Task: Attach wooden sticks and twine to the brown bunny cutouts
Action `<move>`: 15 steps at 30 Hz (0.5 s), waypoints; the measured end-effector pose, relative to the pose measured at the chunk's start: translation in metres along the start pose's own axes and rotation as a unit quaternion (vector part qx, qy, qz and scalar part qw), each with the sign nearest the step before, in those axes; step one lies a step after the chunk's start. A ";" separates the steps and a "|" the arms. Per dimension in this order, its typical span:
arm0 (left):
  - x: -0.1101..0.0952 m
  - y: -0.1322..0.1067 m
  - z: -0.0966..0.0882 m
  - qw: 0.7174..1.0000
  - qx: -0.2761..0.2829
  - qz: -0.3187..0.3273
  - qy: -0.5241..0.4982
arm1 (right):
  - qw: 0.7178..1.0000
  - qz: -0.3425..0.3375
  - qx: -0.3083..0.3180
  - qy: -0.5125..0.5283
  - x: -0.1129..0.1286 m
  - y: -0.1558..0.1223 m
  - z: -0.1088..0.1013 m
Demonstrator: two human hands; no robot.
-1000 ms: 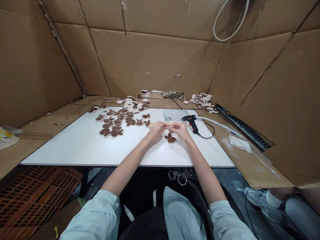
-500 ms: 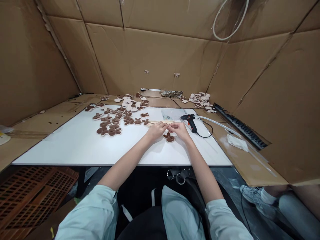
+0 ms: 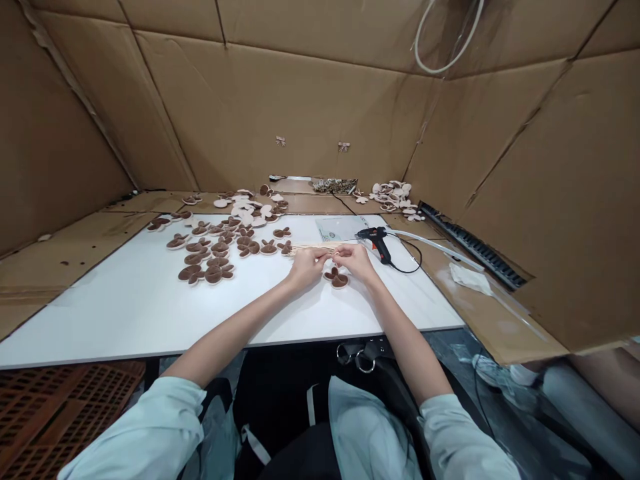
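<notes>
Fingers (image 3: pixel 323 254) of your left hand (image 3: pixel 305 267) curl forward and pinch a flat bundle of thin wooden sticks (image 3: pixel 305 248), which lies across the white table (image 3: pixel 115 327) with its far ends running out to the left. Fingers (image 3: pixel 343 252) of your right hand (image 3: pixel 356 261) curve in to meet them at the bundle's right end, close against your left fingertips; whether they grip the sticks or only touch them is too small to tell.

Just below your right fingers lies a brown flocked rabbit-shaped piece (image 3: pixel 336 277), apart from the others. Left of your left fingers, more of these brown rabbit-shaped pieces (image 3: pixel 215 247) are spread over the table, the nearest just beyond the sticks' left end. Past your fingertips lies a printed sheet (image 3: pixel 340 229). To the right of your right fingers, near them, a black glue gun (image 3: pixel 379 243) lies on its side with its cord looped behind it.

Farther beyond your fingers, on the cardboard sheeting (image 3: pixel 320 203), sit two heaps of pale rabbit-shaped pieces (image 3: pixel 253 212) (image 3: pixel 393 195). Well to the right of your fingers, a crumpled white cloth (image 3: pixel 464 278) rests on cardboard.
</notes>
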State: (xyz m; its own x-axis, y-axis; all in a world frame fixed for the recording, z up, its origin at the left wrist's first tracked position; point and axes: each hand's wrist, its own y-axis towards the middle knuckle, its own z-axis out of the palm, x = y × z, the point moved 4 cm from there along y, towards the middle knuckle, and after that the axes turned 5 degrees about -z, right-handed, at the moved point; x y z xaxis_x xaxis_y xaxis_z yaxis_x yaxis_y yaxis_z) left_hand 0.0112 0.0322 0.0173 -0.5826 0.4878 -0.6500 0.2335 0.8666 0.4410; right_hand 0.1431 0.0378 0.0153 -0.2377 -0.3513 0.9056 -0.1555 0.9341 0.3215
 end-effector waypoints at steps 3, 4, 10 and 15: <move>0.002 0.002 -0.001 1.000 -0.016 0.007 0.008 | 0.999 -0.014 -0.030 -0.025 0.001 0.001 0.001; 0.002 0.002 -0.001 1.000 -0.015 0.014 0.016 | 0.999 -0.017 -0.036 -0.029 0.001 0.001 0.001; 0.002 0.005 -0.007 0.998 -0.016 0.020 0.053 | 0.997 -0.042 -0.045 -0.037 0.000 0.003 0.004; 0.003 0.015 -0.014 0.998 0.025 -0.052 0.024 | 0.998 -0.022 -0.019 0.057 -0.004 0.004 0.005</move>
State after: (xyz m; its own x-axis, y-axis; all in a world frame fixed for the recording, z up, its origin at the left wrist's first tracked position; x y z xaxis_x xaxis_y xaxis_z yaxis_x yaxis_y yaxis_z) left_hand 0.0023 0.0451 0.0306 -0.6417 0.3913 -0.6596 0.2085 0.9167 0.3409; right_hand 0.1387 0.0423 0.0116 -0.1196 -0.3840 0.9156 -0.1257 0.9206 0.3697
